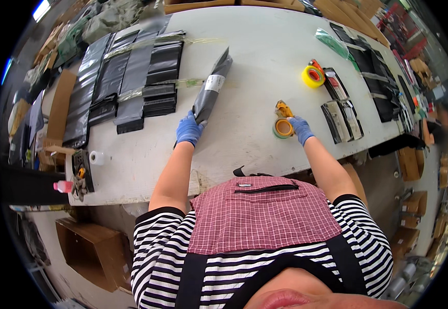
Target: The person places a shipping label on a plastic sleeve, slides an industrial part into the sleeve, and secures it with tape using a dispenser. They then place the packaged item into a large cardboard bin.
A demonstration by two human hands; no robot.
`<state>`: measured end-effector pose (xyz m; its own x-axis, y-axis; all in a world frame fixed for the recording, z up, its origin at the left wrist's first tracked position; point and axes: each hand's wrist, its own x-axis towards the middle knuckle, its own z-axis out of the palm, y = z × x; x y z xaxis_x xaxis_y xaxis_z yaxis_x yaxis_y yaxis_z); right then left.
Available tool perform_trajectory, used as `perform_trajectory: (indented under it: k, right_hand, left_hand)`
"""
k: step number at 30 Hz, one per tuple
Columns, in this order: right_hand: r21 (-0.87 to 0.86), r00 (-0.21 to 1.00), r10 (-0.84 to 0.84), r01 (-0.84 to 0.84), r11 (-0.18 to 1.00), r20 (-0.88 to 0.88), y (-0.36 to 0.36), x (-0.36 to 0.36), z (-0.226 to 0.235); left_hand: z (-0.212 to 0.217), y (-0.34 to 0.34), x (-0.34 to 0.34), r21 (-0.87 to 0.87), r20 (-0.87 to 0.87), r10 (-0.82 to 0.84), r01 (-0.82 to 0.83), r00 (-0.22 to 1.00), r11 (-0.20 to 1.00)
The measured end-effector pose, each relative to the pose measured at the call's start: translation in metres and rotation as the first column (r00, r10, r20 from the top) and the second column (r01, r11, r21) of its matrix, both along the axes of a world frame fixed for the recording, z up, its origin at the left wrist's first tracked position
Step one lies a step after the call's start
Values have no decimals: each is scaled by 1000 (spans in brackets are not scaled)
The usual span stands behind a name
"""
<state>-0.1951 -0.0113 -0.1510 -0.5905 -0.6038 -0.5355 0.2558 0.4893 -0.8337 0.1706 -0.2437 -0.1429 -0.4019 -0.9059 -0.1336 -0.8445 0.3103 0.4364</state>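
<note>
My left hand (189, 129), in a blue glove, is closed around the near end of a long, slim package in dark grey plastic (209, 98). A white label (214, 83) wraps its middle, and its far end narrows to a point. My right hand (301, 130), also gloved in blue, has its fingers closed on a tape dispenser (284, 109). That dispenser is orange-yellow and carries a roll of tape with a greenish edge (282, 128). Both hands are over the white table (244, 149), in front of my checked apron.
Stacks of black and grey plastic bags (131, 77) lie on the left. Another tape dispenser with yellow tape (313, 76) sits beside black-and-white packs (342, 121). More dark packages (378, 85) line the right. A small tray (82, 175) and white roll (96, 158) stand near the left corner.
</note>
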Motion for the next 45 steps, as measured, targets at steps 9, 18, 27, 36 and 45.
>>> perform_trajectory:
  k: [9,18,27,36,45]
  right_hand:
    - [-89,901,110,-161,983,-420,69,101,-1]
    - [-382,982,93,-24,924,163,139,206,-10]
    - [-532,982,38,69,844,187,259,161,84]
    - [-777,512,-744,630,-15,429,612,159,181]
    - [-477,-726,-543,331,-814,423,998,151,149]
  left_hand:
    - [-27,-8,-35,529,-386,103,129,917,839]
    - [-63,188,-123,824,-427,679,567,597,20]
    - [61,304,-194,569,-776,64,654,627,498]
    - [141,470,-251,216,-778,-623,965,77,-151]
    - [44,439,-262,551,-628,-627,833,460,59]
